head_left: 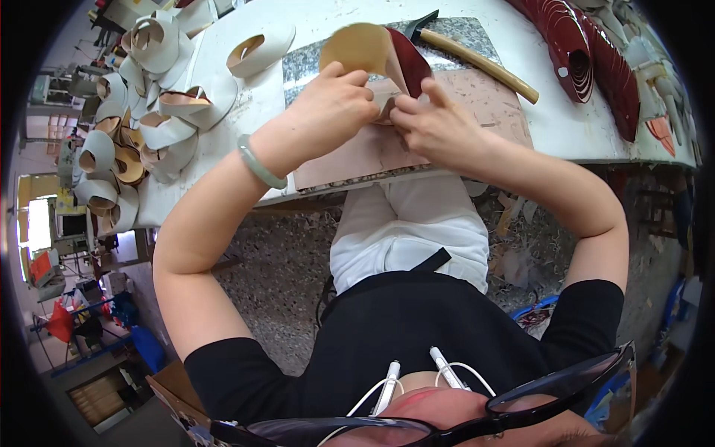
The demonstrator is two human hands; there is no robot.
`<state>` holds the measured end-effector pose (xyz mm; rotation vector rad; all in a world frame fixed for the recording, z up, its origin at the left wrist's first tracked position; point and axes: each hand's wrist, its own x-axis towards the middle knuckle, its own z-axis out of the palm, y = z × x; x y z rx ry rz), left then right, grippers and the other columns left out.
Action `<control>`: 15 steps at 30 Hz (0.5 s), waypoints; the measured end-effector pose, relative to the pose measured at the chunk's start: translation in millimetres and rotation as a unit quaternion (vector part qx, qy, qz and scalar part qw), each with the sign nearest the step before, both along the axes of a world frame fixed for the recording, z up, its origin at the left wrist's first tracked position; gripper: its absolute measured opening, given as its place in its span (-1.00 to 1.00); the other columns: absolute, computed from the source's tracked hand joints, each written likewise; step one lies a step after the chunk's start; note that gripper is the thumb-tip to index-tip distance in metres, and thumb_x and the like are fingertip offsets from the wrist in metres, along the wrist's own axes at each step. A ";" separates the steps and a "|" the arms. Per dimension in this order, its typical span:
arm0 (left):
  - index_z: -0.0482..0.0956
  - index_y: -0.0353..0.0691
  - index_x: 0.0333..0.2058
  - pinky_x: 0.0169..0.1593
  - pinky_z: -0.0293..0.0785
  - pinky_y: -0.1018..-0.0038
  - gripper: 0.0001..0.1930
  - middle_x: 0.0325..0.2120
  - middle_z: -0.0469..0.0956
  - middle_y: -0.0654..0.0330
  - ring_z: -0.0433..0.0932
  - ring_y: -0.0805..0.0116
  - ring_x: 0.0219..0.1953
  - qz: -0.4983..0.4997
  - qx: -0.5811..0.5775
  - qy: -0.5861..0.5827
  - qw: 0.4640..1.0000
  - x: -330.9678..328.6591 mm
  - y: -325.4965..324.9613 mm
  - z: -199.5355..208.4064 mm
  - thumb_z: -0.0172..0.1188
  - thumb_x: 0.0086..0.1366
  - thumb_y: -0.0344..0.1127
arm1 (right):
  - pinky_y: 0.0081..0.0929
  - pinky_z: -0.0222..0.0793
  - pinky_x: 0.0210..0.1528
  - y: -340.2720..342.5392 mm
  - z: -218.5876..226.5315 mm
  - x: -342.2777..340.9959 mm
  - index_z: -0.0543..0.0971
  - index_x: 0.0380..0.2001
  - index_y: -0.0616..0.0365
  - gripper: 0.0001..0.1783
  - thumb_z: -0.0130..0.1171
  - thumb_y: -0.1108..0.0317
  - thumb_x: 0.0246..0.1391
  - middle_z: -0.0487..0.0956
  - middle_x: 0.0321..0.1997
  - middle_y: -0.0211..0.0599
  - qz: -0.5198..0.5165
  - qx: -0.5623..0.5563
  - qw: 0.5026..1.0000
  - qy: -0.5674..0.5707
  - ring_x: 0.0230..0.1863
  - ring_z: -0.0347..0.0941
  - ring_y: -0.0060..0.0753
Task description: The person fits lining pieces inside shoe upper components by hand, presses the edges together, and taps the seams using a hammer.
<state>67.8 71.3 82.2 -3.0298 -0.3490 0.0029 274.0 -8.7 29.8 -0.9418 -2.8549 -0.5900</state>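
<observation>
Between my two hands is a shoe upper (pixel 359 51) with a tan lining and a glossy dark red outer side, curved into an open loop. My left hand (pixel 337 104) is closed on its lower left edge, fingers curled. On the other side, my right hand (pixel 438 125) pinches the upper near its lower corner, the fingertips of both hands almost meeting. What lies exactly between the fingertips is partly hidden. Just beyond the upper rests a hammer (pixel 480 64) with a wooden handle and a black head.
Under my hands lies a pinkish board (pixel 484 112) on a speckled stone slab (pixel 454 33). Nested dark red uppers (pixel 570 56) are stacked at the right of the white table (pixel 223 167). Many white uppers (pixel 167 134) pile up on the left; a single white upper (pixel 261 51) lies nearer.
</observation>
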 end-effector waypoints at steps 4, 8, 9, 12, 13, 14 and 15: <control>0.60 -0.13 -0.47 -0.15 0.32 0.40 -0.94 -0.48 0.55 0.31 0.47 0.32 -0.23 0.075 0.037 -0.036 0.996 -12.0 -4.7 -27.8 0.17 0.04 -0.40 | -0.27 -0.02 0.10 -8.9 -17.1 -5.2 0.64 -0.70 -0.08 -0.88 0.18 0.26 -0.21 0.41 -0.37 -0.60 -0.018 0.036 0.999 0.005 -0.03 0.24 -0.57; 0.59 -0.13 -0.57 -0.17 0.34 0.39 -0.91 -0.53 0.57 0.28 0.49 0.32 -0.27 0.145 0.043 -0.072 0.986 -13.8 -11.9 -42.0 0.16 0.05 -0.32 | -0.27 0.00 0.09 -1.5 -11.3 -5.0 0.63 -0.69 -0.04 -0.90 0.18 0.31 -0.20 0.39 -0.35 -0.57 -0.014 -0.053 0.998 0.018 -0.05 0.27 -0.54; 0.59 -0.14 -0.59 -0.18 0.34 0.38 -0.88 -0.54 0.58 0.28 0.50 0.31 -0.29 0.157 0.042 -0.074 0.984 -13.5 -14.7 -44.0 0.17 0.06 -0.30 | -0.27 0.00 0.09 -1.7 -7.0 -5.2 0.62 -0.67 -0.03 -0.90 0.17 0.33 -0.18 0.39 -0.34 -0.56 -0.021 -0.101 0.994 0.032 -0.05 0.28 -0.54; 0.56 -0.19 -0.58 -0.17 0.33 0.40 -0.84 -0.57 0.52 0.26 0.47 0.31 -0.29 0.139 0.048 -0.090 0.985 -13.0 -12.9 -47.8 0.21 0.08 -0.26 | -0.27 0.02 0.07 8.7 -9.1 -1.9 0.63 -0.59 0.01 -0.91 0.16 0.37 -0.11 0.40 -0.32 -0.55 -0.025 -0.107 0.986 0.127 -0.03 0.29 -0.56; 0.56 -0.19 -0.58 -0.17 0.33 0.40 -0.84 -0.57 0.52 0.26 0.47 0.31 -0.29 0.142 0.046 -0.091 0.985 -12.1 -13.3 -48.5 0.21 0.08 -0.26 | -0.27 0.02 0.07 8.4 -10.2 -3.3 0.63 -0.59 0.01 -0.91 0.16 0.37 -0.11 0.40 -0.32 -0.55 -0.023 -0.110 0.986 0.124 -0.03 0.29 -0.56; 0.56 -0.18 -0.57 -0.19 0.36 0.37 -0.84 -0.55 0.53 0.24 0.48 0.29 -0.31 0.135 0.057 -0.074 0.986 -10.6 -13.9 -48.7 0.21 0.08 -0.25 | -0.26 0.02 0.07 8.0 -10.9 -6.1 0.63 -0.54 0.02 -0.90 0.14 0.37 -0.07 0.41 -0.31 -0.55 -0.040 -0.110 0.986 0.116 -0.02 0.29 -0.57; 0.57 -0.18 -0.57 -0.21 0.39 0.35 -0.84 -0.54 0.54 0.22 0.50 0.27 -0.32 0.126 0.069 -0.057 0.988 -10.2 -13.8 -47.6 0.21 0.09 -0.24 | -0.25 0.02 0.07 7.2 -11.3 -8.3 0.63 -0.50 0.04 -0.90 0.12 0.38 -0.04 0.41 -0.29 -0.56 -0.058 -0.110 0.986 0.109 -0.01 0.30 -0.58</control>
